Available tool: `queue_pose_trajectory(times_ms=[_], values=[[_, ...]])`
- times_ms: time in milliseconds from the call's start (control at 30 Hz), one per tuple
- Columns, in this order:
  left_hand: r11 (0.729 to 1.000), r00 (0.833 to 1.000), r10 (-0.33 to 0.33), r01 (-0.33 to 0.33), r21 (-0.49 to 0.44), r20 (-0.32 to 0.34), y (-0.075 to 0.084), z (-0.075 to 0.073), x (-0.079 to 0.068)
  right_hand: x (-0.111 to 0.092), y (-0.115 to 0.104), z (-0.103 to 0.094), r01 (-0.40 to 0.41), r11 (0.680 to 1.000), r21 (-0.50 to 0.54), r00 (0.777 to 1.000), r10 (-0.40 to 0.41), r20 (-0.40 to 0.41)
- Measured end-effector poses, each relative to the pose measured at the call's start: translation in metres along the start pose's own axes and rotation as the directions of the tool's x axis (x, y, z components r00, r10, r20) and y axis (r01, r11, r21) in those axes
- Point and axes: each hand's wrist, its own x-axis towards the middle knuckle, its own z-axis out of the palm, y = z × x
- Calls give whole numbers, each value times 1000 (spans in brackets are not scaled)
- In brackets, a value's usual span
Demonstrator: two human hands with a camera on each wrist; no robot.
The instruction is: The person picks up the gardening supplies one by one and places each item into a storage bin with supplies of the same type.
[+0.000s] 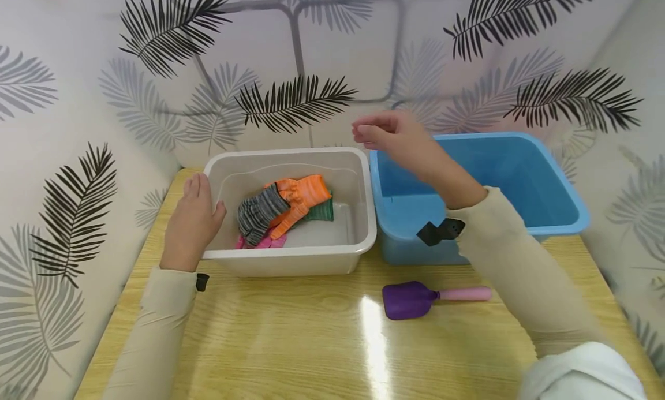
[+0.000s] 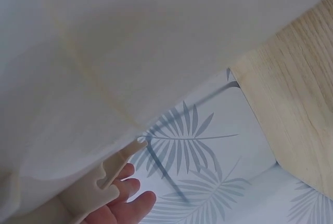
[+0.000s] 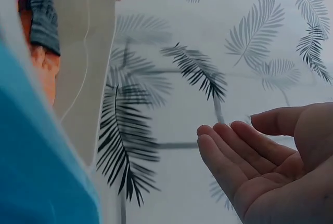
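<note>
My left hand (image 1: 191, 224) holds the left rim of an off-white plastic bin (image 1: 291, 261), the thumb on the inner side. In the left wrist view its fingers (image 2: 130, 208) show beside the bin's rim. Inside the bin lie a grey striped knit glove (image 1: 260, 212), an orange one (image 1: 306, 195), and partly covered pink (image 1: 267, 241) and green (image 1: 321, 209) pieces. My right hand (image 1: 400, 140) is raised near the back corner where the two bins meet. Its palm holds nothing in the right wrist view, with fingers (image 3: 229, 156) extended and slightly bent.
A blue bin (image 1: 558, 183) stands directly to the right of the off-white one. On the wooden table (image 1: 291, 336) before it lies a purple scoop (image 1: 410, 301) with a pink handle. Leaf-patterned wall covering (image 1: 332, 53) rises behind the bins and at both sides.
</note>
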Motion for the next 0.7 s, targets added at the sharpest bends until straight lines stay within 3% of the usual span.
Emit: queue_pose_trajectory(times_ms=[100, 267, 500, 700], values=[[1000, 1000, 2, -2, -1, 2, 0, 1, 0, -13, 16, -26, -2, 982, -188, 999, -7, -44], [1000, 1000, 6, -6, 3, -1, 0, 2, 0, -34, 44, -70, 0, 902, -433, 991, -58, -122], [1000, 1000, 11, -11, 8, 4, -2, 3, 0, -64, 80, -126, -71, 822, -565, 970, -76, -233], [1000, 1000, 2, -2, 5, 14, -2, 5, 0, -85, 109, -172, -195, 716, -670, 943, -52, -330]])
